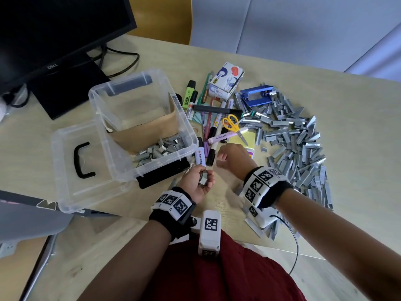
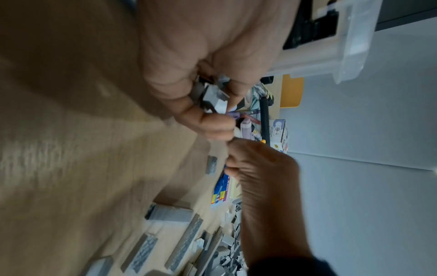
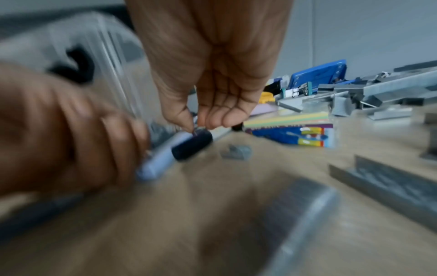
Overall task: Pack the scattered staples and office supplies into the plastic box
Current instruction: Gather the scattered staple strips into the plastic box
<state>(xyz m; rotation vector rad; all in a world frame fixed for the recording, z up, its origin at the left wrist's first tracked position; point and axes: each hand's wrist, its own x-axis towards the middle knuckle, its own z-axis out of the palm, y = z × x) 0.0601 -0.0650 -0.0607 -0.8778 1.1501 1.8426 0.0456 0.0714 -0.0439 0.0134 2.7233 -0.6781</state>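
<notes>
Left hand (image 1: 198,184) cups grey metal staple blocks (image 1: 203,178); right hand (image 1: 233,156) loosely curled, empty.

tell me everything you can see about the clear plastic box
The plastic box is clear, rectangular and open-topped, with a rim and dark latch handles at both ends. It looks tilted, propped partly on its detached lid, which has a black handle. Inside lie brown paper and a heap of grey staples. Neither hand touches it.
</notes>
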